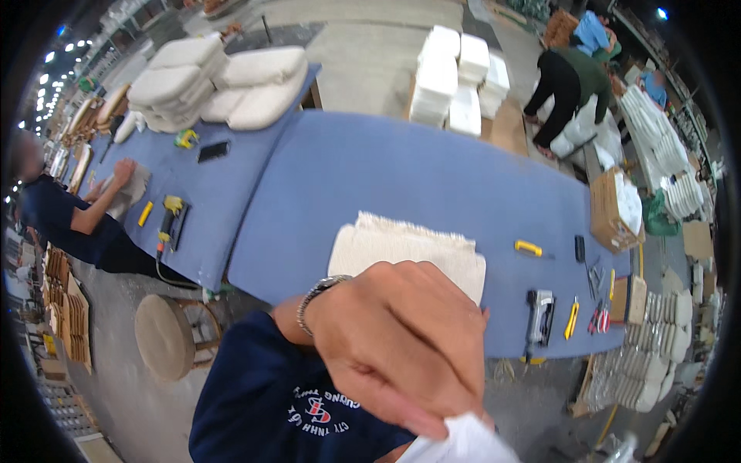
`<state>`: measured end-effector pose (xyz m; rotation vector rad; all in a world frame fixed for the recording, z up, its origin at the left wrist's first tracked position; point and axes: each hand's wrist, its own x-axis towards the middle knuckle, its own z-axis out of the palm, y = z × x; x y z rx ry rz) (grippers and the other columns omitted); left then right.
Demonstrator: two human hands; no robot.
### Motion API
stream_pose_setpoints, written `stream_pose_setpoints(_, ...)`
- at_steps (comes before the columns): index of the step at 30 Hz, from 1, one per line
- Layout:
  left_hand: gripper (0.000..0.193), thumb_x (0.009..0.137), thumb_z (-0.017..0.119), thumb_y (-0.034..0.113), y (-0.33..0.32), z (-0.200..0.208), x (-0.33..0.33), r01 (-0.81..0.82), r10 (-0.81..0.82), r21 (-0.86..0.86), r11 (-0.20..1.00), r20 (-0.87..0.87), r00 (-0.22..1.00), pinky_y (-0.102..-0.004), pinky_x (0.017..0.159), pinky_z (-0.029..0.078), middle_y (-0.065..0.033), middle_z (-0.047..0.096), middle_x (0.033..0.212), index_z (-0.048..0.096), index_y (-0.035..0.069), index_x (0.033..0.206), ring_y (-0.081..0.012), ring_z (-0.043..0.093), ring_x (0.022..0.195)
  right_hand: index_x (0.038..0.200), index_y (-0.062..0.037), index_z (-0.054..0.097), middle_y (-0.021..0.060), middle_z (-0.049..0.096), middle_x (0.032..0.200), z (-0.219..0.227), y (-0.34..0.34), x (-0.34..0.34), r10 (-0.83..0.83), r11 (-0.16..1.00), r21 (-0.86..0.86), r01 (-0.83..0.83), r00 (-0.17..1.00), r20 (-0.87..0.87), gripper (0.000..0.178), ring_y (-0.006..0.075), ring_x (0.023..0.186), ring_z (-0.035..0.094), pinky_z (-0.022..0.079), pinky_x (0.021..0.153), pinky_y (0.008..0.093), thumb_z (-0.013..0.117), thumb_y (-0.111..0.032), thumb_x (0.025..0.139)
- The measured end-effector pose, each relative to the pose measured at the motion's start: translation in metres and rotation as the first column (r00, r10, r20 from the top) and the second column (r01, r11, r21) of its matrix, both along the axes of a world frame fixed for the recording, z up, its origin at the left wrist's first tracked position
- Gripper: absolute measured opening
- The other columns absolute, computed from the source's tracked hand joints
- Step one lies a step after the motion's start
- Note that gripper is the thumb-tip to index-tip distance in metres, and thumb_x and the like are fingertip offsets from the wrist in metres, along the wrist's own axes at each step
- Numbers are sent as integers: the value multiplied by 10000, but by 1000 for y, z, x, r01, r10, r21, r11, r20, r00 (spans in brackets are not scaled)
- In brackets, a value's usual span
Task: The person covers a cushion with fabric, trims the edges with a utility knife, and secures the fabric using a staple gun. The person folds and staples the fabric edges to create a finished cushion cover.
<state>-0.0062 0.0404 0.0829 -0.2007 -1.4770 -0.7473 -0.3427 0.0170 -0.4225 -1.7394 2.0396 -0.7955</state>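
My left hand [401,339], with a metal watch [316,297] on its wrist, is raised close in front of my chest. Its fingers are closed, and the thumb presses on a white piece of soft material [461,442], cloth or paper, at the lower edge. Of my right hand, at most a sliver of skin shows behind the left; its fingers are hidden. Beyond the left hand, a cream fabric-covered pad [409,251] with a frayed far edge lies on the blue table [355,162], partly covered from sight.
At the right lie a staple gun [540,316], yellow cutter [572,318], red-handled scissors [599,318] and yellow tool [529,248]. A person [73,216] works at the left table near another staple gun [171,220]. Cushions [177,81] are stacked far left; a stool [166,337] stands below.
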Motion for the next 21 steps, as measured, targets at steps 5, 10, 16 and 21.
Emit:
stream_pose_setpoints(5, 345, 978, 683, 300, 18, -24, 14, -99, 60, 174, 980, 216, 974, -341, 665, 589, -139, 743, 818, 789, -15, 884, -184, 697, 660, 1410, 35, 527, 294, 445, 1506, 54, -5, 34, -39, 999, 32, 32, 974, 222, 508, 421, 1417, 410, 298, 1186, 460, 571, -256, 996)
stream_pose_setpoints(10, 380, 946, 664, 218, 3, -147, 56, -772, 291, 491, 403, 731, 617, -343, 941, 525, -175, 712, 1207, 670, -20, 1242, -303, 693, 1093, 1477, 64, 412, 288, 424, 1519, 88, -32, 68, 44, 997, 62, -52, 992, 118, 657, 424, 1418, 400, 317, 1175, 471, 554, -362, 997)
stream_pose_setpoints(16, 749, 980, 608, 464, 31, -382, 82, -996, 31, -83, -26, 996, -83, -555, 1142, 312, -319, 343, 1546, 383, -25, 1502, -461, 331, 1444, 1400, 40, 487, 296, 510, 1386, 105, -88, 86, 8, 987, 163, 7, 996, -87, 627, 465, 1248, 502, 405, 1056, 523, 525, -431, 988)
stream_pose_setpoints(21, 800, 1003, 529, 497, 1, -397, 61, -970, 53, -222, 102, 975, -218, -617, 1198, 136, -300, 182, 1633, 276, -13, 1565, -481, 133, 1520, 1319, 14, 558, 269, 559, 1269, 105, -114, 90, -91, 959, 254, 125, 986, -140, 603, 448, 1201, 523, 424, 1015, 536, 464, -486, 996)
